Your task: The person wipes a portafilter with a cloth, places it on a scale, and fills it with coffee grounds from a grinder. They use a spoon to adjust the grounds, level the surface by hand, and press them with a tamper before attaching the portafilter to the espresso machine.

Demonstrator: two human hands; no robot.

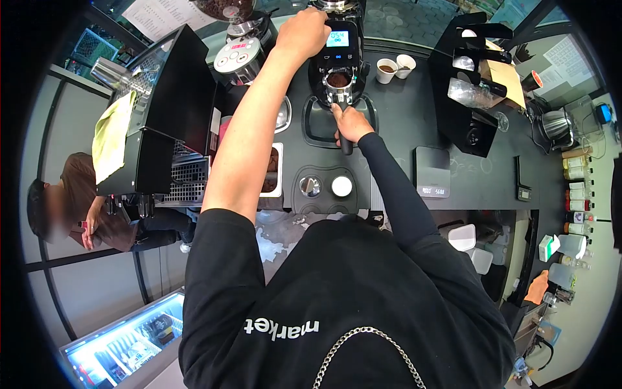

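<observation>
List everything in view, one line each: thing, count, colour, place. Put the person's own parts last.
grinder: one, black, top centre
portafilter: one, black handle, at the grinder, brown grounds inside
second grinder: one, white and silver, top left
tray: one, black, under the portafilter
paper cups: two, white, right of the grinder
mat: one, dark, near edge
round metal piece: one, silver, on the mat
scale: one, black, right of the mat
machine: one, black, left
cloth: one, yellow-green, over the machine
bottles: several, mixed colours, far right
co-worker: one, brown top, far left
left hand: one, bare, atop the grinder
right hand: one, bare, gripping the portafilter
</observation>
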